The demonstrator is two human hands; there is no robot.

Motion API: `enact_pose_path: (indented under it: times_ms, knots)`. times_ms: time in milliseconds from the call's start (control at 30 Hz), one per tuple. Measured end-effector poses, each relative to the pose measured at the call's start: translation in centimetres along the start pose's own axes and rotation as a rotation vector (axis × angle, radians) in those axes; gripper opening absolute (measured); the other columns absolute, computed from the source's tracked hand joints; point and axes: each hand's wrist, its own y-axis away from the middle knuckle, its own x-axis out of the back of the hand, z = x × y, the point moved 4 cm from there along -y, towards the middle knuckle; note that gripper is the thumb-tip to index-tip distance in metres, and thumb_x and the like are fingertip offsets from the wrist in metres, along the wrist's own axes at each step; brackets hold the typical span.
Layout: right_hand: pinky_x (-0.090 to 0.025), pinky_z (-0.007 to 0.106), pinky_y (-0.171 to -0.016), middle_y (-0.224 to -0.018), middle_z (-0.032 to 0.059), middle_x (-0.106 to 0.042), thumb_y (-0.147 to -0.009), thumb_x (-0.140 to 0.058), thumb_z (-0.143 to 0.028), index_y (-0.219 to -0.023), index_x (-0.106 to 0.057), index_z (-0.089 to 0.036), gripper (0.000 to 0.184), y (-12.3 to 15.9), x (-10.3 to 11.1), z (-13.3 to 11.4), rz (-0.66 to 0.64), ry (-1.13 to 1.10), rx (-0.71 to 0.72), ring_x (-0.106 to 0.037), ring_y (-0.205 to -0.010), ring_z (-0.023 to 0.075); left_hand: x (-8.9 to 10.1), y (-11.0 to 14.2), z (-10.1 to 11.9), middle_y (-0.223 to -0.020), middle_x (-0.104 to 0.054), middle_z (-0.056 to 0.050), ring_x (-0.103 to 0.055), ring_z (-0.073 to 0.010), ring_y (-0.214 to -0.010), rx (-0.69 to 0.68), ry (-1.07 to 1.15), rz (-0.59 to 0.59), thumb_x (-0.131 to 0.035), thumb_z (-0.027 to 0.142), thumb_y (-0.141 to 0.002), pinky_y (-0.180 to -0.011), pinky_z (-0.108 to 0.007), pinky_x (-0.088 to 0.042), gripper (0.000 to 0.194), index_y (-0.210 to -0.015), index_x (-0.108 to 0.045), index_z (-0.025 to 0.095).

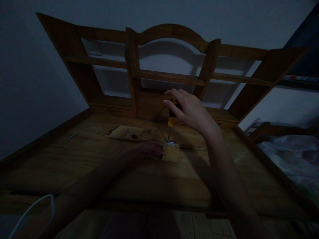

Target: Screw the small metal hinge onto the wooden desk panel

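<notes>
My right hand [188, 108] is closed around the black and yellow handle of a screwdriver [171, 121], which stands nearly upright. Its shaft runs down to a small silver metal hinge [171, 144] lying on the far edge of a small square wooden block [171, 156]. The tip meets the left part of the hinge; whether a screw sits there is too small to see. My left hand [151, 149] grips the left side of the block against the desktop, thumb at its edge and fingers curled in shadow.
On the wooden desktop [99, 162], a rough strip of board [129, 132] lies beyond my left hand. A small metal piece [72, 136] rests farther left. A wooden shelf unit [171, 30] rises along the back. A white cord [32, 205] crosses the lower left.
</notes>
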Motion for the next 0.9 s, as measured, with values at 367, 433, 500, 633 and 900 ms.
enact_pose_path:
  times_ms: [367,433,500,633,900]
  knots:
    - [-0.048,0.047,-0.1,-0.133,0.0117,-0.065,-0.097,-0.045,-0.026,-0.14,-0.055,-0.021,0.045,-0.04,0.01,0.63,-0.032,0.041,-0.008,-0.062,-0.12,0.0303,0.29,-0.6,-0.63,-0.069,-0.057,0.005,-0.053,-0.0079,-0.06,0.039,0.073,-0.009,-0.096,0.034,-0.061,-0.058,-0.021,-0.046,0.042,-0.079,-0.062,0.017]
    - [-0.048,0.047,-0.099,-0.131,0.0115,-0.066,-0.099,-0.046,-0.03,-0.139,-0.056,-0.022,0.041,-0.03,0.0,0.67,-0.023,0.048,-0.011,-0.063,-0.117,0.0302,0.29,-0.54,-0.55,-0.069,-0.057,0.005,-0.052,-0.0078,-0.06,0.035,0.067,-0.007,-0.096,0.034,-0.06,-0.06,-0.021,-0.047,0.042,-0.077,-0.062,0.016]
    - [-0.048,0.047,-0.098,-0.128,0.0116,-0.067,-0.101,-0.047,-0.036,-0.135,-0.058,-0.023,0.038,0.02,0.01,0.7,-0.014,0.064,-0.022,-0.064,-0.115,0.0307,0.32,-0.59,-0.59,-0.069,-0.056,0.004,-0.052,-0.0079,-0.06,0.03,0.052,-0.025,-0.095,0.036,-0.062,-0.06,-0.021,-0.046,0.041,-0.077,-0.062,0.016]
    - [-0.048,0.046,-0.098,-0.123,0.0114,-0.068,-0.101,-0.048,-0.045,-0.131,-0.059,-0.022,0.04,0.12,0.12,0.64,-0.012,0.073,-0.042,-0.064,-0.113,0.0309,0.55,-0.79,-0.84,-0.074,-0.057,0.004,-0.051,-0.0076,-0.062,0.028,0.04,-0.022,-0.094,0.036,-0.063,-0.06,-0.021,-0.046,0.04,-0.08,-0.063,0.017]
    - [-0.047,0.045,-0.101,-0.127,0.0106,-0.069,-0.098,-0.046,-0.027,-0.139,-0.058,-0.021,0.044,0.11,0.19,0.46,-0.039,0.025,0.004,-0.065,-0.114,0.0285,0.11,-0.33,-0.38,-0.069,-0.054,0.005,-0.047,-0.0086,-0.061,0.02,0.031,-0.007,-0.093,0.038,-0.063,-0.059,-0.023,-0.042,0.041,-0.079,-0.062,0.016]
